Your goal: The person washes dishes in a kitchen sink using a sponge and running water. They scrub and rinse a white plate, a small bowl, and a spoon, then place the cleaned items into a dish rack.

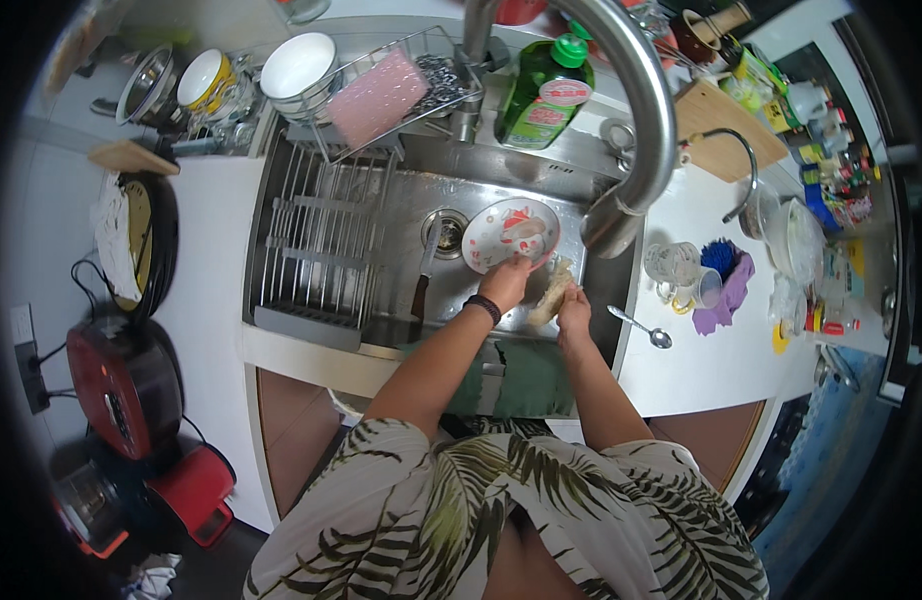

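Over the stainless steel sink [408, 195], my left hand [507, 283] grips the near rim of a white dish with red patterns [498, 232]. To its right, my right hand [574, 309] holds a pale yellowish scrubbing cloth or loofah [552, 295], close to the dish but apart from it. A knife with a dark handle [428, 259] lies in the sink left of the dish, its blade over the drain [452, 234]. The steel faucet [656, 135] arches over the sink's right side.
A metal drying rack [322, 259] spans the sink's left part. Behind stand a green dish soap bottle [547, 94], a wire basket with a pink sponge [378, 97] and white bowls [299, 66]. On the right counter are a spoon [641, 327], glass cups [672, 262] and a purple cloth [729, 296].
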Available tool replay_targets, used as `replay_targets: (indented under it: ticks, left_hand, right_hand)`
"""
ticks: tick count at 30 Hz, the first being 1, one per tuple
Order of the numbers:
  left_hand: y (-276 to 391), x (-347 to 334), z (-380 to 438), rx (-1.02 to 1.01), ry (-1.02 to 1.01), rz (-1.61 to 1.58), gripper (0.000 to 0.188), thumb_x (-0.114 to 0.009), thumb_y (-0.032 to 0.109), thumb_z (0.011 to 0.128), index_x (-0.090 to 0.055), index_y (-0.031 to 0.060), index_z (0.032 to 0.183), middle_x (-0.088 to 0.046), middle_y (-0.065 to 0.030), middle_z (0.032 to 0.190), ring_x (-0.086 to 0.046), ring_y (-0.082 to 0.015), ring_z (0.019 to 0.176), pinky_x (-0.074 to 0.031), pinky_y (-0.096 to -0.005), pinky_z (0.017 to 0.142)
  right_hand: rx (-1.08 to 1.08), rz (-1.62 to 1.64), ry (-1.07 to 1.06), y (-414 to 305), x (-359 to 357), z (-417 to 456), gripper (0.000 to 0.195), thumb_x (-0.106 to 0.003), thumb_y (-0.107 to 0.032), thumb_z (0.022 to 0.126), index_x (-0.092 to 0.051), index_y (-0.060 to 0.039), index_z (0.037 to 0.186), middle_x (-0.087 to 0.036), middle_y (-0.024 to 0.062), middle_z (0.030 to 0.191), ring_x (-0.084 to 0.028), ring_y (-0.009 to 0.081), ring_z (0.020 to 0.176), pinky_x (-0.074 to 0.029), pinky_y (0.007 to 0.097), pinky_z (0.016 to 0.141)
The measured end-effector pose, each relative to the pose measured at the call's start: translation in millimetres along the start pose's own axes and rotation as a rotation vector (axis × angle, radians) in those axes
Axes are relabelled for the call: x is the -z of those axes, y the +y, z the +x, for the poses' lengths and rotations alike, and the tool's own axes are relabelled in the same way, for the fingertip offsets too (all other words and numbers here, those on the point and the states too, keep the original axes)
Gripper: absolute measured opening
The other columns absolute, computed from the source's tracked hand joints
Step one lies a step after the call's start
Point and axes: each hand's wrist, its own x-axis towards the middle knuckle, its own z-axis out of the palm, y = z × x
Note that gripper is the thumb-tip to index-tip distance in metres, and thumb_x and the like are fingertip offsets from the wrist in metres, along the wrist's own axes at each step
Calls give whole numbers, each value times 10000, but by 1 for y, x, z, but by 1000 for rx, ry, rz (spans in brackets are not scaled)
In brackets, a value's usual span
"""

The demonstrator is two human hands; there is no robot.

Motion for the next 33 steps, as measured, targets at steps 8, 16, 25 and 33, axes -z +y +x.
replay_targets:
  ticks: [8, 16, 25, 33]
  left_hand:
    - [-63, -13, -21, -97, -230, 329, 259, -547, 81, 725, -533, 16, 975, -554, -167, 1055, -519, -333, 1034, -464, -383, 833]
    - [-114, 56, -43, 851, 29, 240, 291, -553, 99, 760, -532, 13, 1036, -569, -199, 1055, -553, -335, 996, -457, -416, 845]
    - [-173, 43, -63, 865, 97, -303, 381, -603, 106, 717, -472, -14, 1054, -600, -166, 774, -628, -276, 672, -506, -374, 493]
    - [-36, 82, -70, 542, 116, -599, 287, -543, 9, 732, -317, 57, 903, -510, -81, 593, -485, -155, 379, -368, -295, 318]
  right_hand:
    - [404, -648, -68, -10, 1, -5, 345, -457, -360, 912, -611, -73, 1025, -523, 151, 880, -510, 281, 880, -409, 381, 826]
    - [-91, -231, -487, -42, -12, -32, 315, -385, -390, 938, -531, -138, 1059, -589, 24, 682, -582, 126, 519, -458, 234, 450]
    - [-274, 111, -597, -52, -59, -44, 328, -350, -293, 960, -406, -83, 1206, -545, 98, 1075, -616, 197, 874, -522, 265, 660]
    - [-140, 181, -632, -45, -97, -50, 238, -471, -226, 922, -443, -135, 1140, -564, 38, 945, -569, 105, 777, -473, 220, 659]
